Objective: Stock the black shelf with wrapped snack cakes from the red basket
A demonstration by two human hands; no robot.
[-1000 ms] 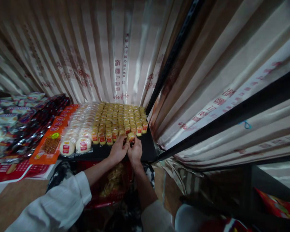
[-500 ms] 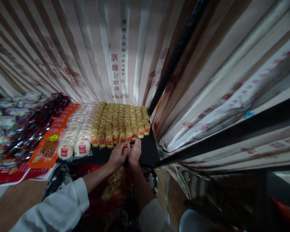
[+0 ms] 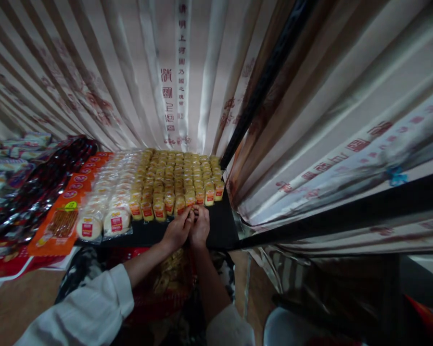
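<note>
My left hand (image 3: 178, 229) and my right hand (image 3: 200, 227) meet at the front edge of the block of small wrapped yellow cakes (image 3: 159, 209). Fingers of both are curled together, fingertips touching or nearly so. Whatever lies between them, if anything, is hidden. The cakes stand in close rows on a black shelf (image 3: 222, 226), red-and-white labels facing me in the front row. Below my wrists, a red bag (image 3: 149, 288) holds more yellow wrapped pieces (image 3: 171, 274).
Left of the cakes stand rows of round white packaged cakes (image 3: 117, 222), an orange snack packet (image 3: 56, 233), dark shiny packets (image 3: 46, 187) and white packets (image 3: 9, 165). Pleated printed curtains (image 3: 130, 72) hang behind and to the right. A black post (image 3: 252, 101) rises at the shelf's back right corner.
My hands stay together at almost the same place, with the right fingers drawn in slightly. The view has shifted a little, so the goods at the left appear further left.
</note>
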